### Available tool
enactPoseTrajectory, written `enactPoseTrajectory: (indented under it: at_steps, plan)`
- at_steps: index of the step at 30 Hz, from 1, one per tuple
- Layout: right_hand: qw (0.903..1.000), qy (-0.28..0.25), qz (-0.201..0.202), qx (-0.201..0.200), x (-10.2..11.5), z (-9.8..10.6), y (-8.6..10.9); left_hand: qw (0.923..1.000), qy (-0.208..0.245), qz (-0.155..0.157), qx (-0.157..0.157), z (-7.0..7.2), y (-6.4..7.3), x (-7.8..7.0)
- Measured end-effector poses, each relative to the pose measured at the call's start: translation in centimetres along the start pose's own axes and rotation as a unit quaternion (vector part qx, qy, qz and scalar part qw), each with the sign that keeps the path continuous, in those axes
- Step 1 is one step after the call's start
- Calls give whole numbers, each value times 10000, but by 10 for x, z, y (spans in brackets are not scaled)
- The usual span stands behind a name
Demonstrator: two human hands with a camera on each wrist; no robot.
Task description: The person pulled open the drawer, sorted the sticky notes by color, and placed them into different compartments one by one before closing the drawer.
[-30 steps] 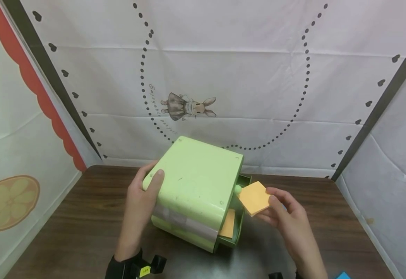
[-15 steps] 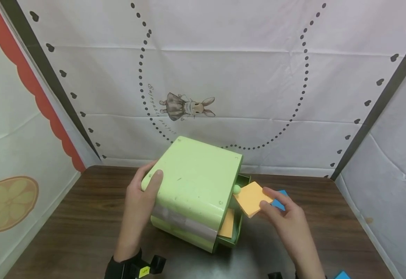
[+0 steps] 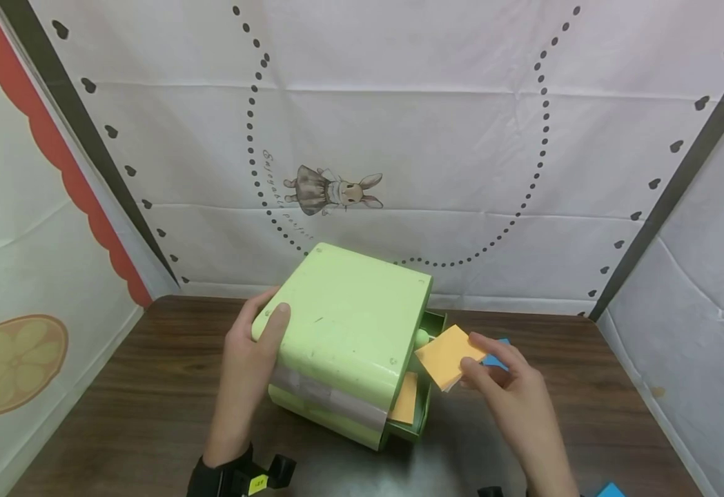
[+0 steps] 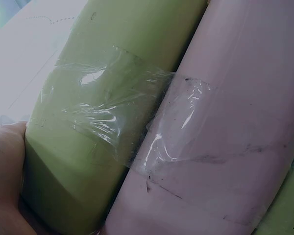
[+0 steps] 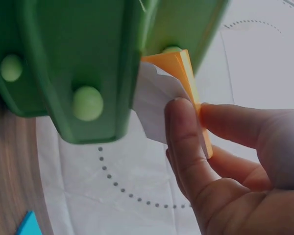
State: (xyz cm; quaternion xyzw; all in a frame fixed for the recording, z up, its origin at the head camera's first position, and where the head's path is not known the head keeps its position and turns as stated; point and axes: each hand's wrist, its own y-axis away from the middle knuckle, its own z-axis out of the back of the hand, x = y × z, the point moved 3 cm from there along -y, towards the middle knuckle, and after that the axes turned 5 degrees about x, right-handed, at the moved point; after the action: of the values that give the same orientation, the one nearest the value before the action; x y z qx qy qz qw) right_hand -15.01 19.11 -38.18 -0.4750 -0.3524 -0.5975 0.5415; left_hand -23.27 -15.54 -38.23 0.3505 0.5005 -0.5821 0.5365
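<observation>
White printed cloth (image 3: 461, 145) hangs behind the brown desk (image 3: 150, 386). Just outside the pulled-out drawer (image 5: 83, 54) on the right side of a green cabinet (image 3: 343, 310), the right hand (image 3: 513, 390) pinches a tilted orange pad (image 3: 448, 353); whether pad and cabinet touch, I can't tell. Well apart from the pad, the left hand (image 3: 250, 366) grips the cabinet's left end. Squarish, without a clear long axis, the pad has a creased pale sheet (image 5: 154, 100) on its underside.

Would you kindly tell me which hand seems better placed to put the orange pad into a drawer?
Probably the right hand: it pinches the orange pad close to the drawers. The left hand grips the green cabinet at its opposite end.
</observation>
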Motion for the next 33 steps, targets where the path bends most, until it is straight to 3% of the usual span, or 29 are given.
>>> enactPoseTrajectory:
  at_steps: [5,14,33]
  plan:
    - [9999,-61,-78,-54,-2,-13,-3,10000,3,7,0,0,0,1]
    - [9986,330,106,-401,-7,-26,-8,10000,26,5,-3,0,1,1]
    - [9973,647,173,-315,-14,-41,-15,10000,26,86,35,0,1,0]
